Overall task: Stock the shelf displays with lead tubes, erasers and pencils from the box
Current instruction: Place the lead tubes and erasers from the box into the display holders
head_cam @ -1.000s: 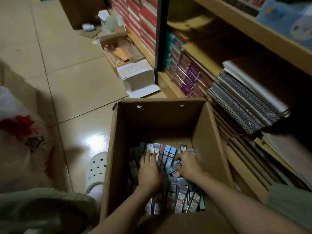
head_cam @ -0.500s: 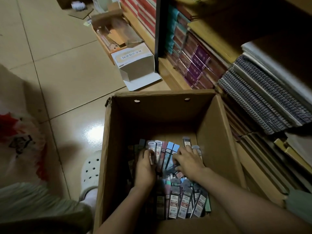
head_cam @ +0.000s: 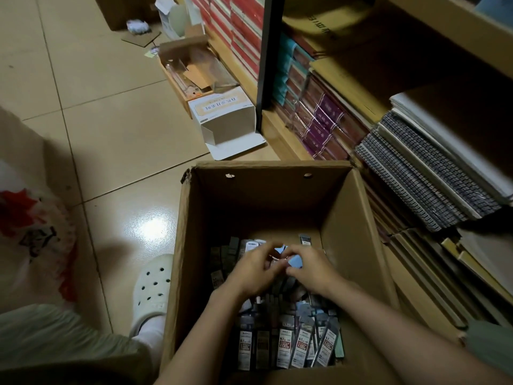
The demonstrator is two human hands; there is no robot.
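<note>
Both hands, left (head_cam: 251, 269) and right (head_cam: 311, 266), reach into the box (head_cam: 358, 240), fingers curled, gathering lead tubes (head_cam: 293, 259).

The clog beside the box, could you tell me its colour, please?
White clog, head view.

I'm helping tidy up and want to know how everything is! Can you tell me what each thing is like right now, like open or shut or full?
Cardboard box: open on the floor, partly filled.
Lead tubes: packed in rows in the box bottom.
Left hand: inside the box, fingers curled on tubes.
Right hand: inside the box, gathering tubes too.
White carton: on the floor, end flap open.
Notebooks: stacked on the shelf.
</note>
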